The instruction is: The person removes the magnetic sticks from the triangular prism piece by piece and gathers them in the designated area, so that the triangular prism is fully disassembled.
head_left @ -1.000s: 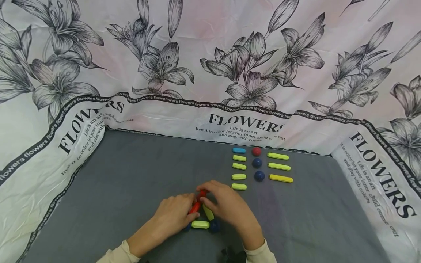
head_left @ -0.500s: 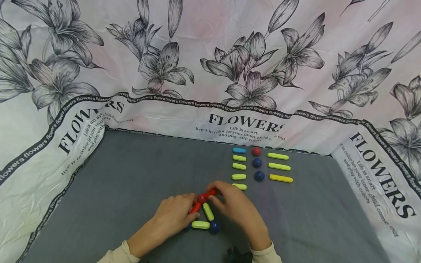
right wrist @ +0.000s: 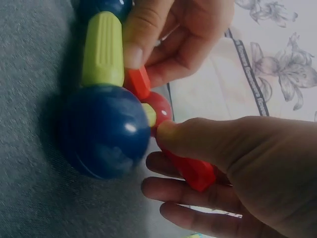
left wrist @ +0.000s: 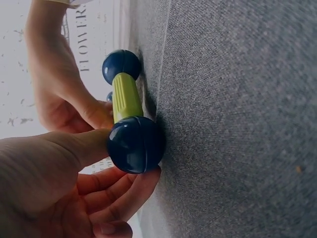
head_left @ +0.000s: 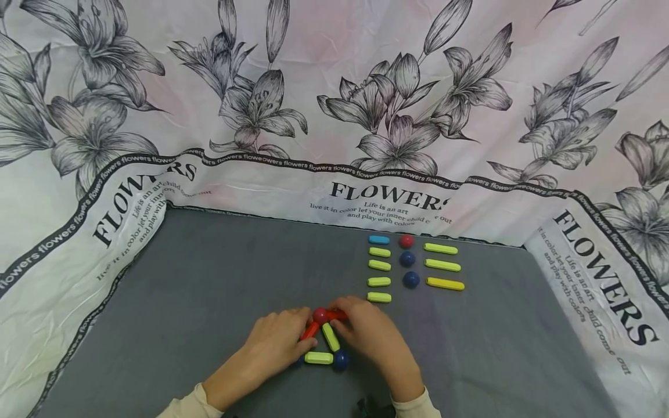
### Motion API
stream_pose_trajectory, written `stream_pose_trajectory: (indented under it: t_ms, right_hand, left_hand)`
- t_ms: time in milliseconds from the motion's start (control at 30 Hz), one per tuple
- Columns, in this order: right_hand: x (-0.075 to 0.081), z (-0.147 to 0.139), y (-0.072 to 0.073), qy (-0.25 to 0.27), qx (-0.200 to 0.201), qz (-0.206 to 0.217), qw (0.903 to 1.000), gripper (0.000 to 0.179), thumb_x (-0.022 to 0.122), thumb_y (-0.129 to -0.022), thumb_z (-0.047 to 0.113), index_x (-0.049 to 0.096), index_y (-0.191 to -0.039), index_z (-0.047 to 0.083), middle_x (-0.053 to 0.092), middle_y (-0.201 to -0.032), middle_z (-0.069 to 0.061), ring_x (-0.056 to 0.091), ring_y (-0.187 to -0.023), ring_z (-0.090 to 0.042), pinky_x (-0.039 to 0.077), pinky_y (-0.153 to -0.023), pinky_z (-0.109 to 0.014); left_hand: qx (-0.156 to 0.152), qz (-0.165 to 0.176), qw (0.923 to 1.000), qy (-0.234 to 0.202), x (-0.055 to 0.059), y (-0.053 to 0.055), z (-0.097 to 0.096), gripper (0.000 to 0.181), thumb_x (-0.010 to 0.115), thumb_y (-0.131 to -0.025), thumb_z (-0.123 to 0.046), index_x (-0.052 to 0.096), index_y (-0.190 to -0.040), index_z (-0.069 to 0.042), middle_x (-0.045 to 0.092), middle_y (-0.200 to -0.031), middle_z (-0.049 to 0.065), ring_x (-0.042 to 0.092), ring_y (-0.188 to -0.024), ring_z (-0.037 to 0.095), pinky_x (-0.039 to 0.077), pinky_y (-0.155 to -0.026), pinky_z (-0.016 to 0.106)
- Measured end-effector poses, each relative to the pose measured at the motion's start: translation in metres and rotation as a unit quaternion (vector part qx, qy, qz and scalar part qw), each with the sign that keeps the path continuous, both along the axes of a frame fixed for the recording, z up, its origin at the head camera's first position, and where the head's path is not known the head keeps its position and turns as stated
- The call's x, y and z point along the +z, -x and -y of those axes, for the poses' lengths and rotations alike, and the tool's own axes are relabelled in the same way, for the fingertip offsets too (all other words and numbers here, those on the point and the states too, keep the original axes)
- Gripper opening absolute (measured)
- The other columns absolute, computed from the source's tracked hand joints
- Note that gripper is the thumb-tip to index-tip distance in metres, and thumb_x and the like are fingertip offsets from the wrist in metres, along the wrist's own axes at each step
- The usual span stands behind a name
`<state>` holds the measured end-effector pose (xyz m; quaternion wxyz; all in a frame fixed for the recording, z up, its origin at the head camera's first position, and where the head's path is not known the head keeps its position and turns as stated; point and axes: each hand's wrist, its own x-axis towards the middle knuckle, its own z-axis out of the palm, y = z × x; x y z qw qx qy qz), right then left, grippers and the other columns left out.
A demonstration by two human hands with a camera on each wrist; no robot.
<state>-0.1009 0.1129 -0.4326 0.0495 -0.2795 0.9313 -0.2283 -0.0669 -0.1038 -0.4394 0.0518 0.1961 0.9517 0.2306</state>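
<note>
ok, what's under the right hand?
The right hand pinches a red stick against the red ball; the head view shows only its tip. Its fingers hide where stick meets ball, and the mat beneath.

Open mat to the left, parts rows crowding the right

From the small triangle of sticks and balls (head_left: 321, 342), bare grey mat (head_left: 209, 278) lay free from 9 to 12 o'clock; at 1 o'clock the rows of loose sticks and balls (head_left: 410, 267) stood close, and the flowered cloth (head_left: 334, 116) walled in the far edge and both sides.
</note>
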Motion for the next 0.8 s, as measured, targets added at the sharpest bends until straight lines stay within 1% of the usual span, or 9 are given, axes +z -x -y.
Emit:
stream_pose_trajectory:
  t_ms: [100,367,567,800]
  right_hand:
    - [-0.002,0.001,-0.002,-0.008,-0.005,-0.005,0.9999,0.020,0.078,-0.098,0.015,0.074,-0.118,0.012,0.075,-0.111,-0.002,0.070,-0.098,-0.016,0.059,-0.088,-0.041]
    - [-0.005,0.002,-0.002,-0.017,-0.014,-0.035,0.9992,0.017,0.079,-0.098,0.021,0.075,-0.114,0.017,0.074,-0.102,0.004,0.066,-0.086,-0.009,0.058,-0.079,-0.036]
    - [-0.009,0.003,-0.004,-0.018,-0.024,-0.050,0.9983,0.016,0.079,-0.098,0.024,0.076,-0.112,0.018,0.073,-0.100,0.004,0.067,-0.082,-0.009,0.058,-0.075,-0.036]
    - [-0.011,0.003,-0.007,-0.023,-0.034,-0.068,0.9969,0.015,0.079,-0.097,0.026,0.077,-0.109,0.017,0.074,-0.097,0.003,0.065,-0.075,-0.009,0.057,-0.070,-0.033]
  left_hand:
    - [-0.002,-0.002,1.0000,-0.002,-0.001,0.000,-0.001,0.029,0.086,-0.090,-0.035,0.064,-0.095,-0.016,0.050,-0.071,-0.009,0.044,-0.055,0.009,0.035,-0.046,0.031]
    - [-0.003,-0.009,0.9999,-0.001,-0.002,0.000,0.000,0.030,0.087,-0.089,-0.035,0.063,-0.093,-0.017,0.048,-0.070,-0.009,0.043,-0.054,0.009,0.034,-0.046,0.030]
    - [0.000,-0.006,1.0000,0.002,-0.001,-0.002,0.000,0.030,0.087,-0.089,-0.035,0.063,-0.094,-0.017,0.048,-0.070,-0.009,0.043,-0.054,0.008,0.034,-0.046,0.030]
    - [-0.006,-0.008,1.0000,0.000,-0.002,0.000,-0.001,0.030,0.087,-0.089,-0.034,0.063,-0.093,-0.016,0.047,-0.069,-0.009,0.042,-0.053,0.009,0.034,-0.045,0.029]
